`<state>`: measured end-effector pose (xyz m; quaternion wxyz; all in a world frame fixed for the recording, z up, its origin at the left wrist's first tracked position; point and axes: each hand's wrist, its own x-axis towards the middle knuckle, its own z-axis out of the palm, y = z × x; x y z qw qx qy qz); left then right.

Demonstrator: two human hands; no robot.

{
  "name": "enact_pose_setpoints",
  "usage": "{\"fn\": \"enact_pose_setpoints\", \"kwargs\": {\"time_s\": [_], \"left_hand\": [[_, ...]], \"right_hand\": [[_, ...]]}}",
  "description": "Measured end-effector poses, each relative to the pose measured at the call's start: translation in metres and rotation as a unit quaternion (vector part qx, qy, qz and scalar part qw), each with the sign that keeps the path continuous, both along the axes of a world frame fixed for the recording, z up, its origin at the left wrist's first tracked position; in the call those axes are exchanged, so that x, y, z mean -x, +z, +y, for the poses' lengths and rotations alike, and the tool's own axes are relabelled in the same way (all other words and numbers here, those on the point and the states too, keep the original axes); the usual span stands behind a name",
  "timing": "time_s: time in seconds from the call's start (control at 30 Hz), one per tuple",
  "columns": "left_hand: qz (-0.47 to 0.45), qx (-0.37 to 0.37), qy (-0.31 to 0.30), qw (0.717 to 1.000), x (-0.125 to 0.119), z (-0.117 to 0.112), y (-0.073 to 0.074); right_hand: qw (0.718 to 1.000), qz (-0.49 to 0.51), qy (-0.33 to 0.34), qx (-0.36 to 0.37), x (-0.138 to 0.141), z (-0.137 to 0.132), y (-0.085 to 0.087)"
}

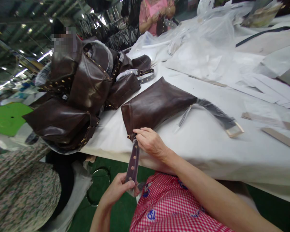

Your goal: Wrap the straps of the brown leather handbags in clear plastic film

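A dark brown leather handbag lies on its side on the white-covered table in front of me. From its near corner a studded strap, wrapped in clear plastic, hangs over the table edge. My left hand grips the lower part of this strap, thumb on top. My right hand is closed at the strap's upper end, beside the bag's corner; its fingertips partly hide the joint. Off the bag's far end stretches a second plastic-wrapped strap with a gold-coloured buckle.
Several similar brown bags are heaped at the left. Clear plastic sheets and pale strips lie on the white table. Across it stands a person in pink, hands raised. Patterned cloth is at the lower left.
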<state>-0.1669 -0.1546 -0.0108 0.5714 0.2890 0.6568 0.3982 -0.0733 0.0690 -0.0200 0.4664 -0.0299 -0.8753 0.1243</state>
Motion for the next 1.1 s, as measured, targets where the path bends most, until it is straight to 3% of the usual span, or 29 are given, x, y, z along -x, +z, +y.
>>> {"fn": "enact_pose_setpoints", "kwargs": {"time_s": [0.33, 0.6, 0.8, 0.9, 0.97, 1.03, 1.1], "left_hand": [[-0.055, 0.007, -0.03, 0.998, 0.0, -0.004, 0.003], [-0.055, 0.01, 0.004, 0.998, -0.008, -0.018, 0.0], [-0.04, -0.002, 0.037, 0.999, -0.028, -0.007, 0.012], [-0.026, 0.009, 0.049, 0.998, -0.037, -0.004, 0.02], [-0.017, 0.013, 0.053, 0.998, -0.041, -0.006, 0.023], [-0.009, 0.011, 0.067, 0.998, -0.044, -0.01, 0.024], [-0.006, 0.006, 0.083, 0.996, -0.046, -0.013, 0.024]], "right_hand": [[0.991, -0.092, -0.046, 0.088, 0.008, 0.008, -0.006], [0.984, -0.132, -0.04, 0.117, 0.008, 0.011, -0.006], [0.975, -0.161, -0.073, 0.136, 0.016, 0.012, 0.001], [0.976, -0.131, -0.059, 0.164, 0.01, 0.009, 0.01], [0.974, -0.092, -0.039, 0.202, -0.003, 0.003, 0.013], [0.954, -0.066, -0.029, 0.292, -0.019, -0.004, 0.013], [0.887, -0.087, 0.0, 0.453, -0.035, -0.012, 0.01]]}}
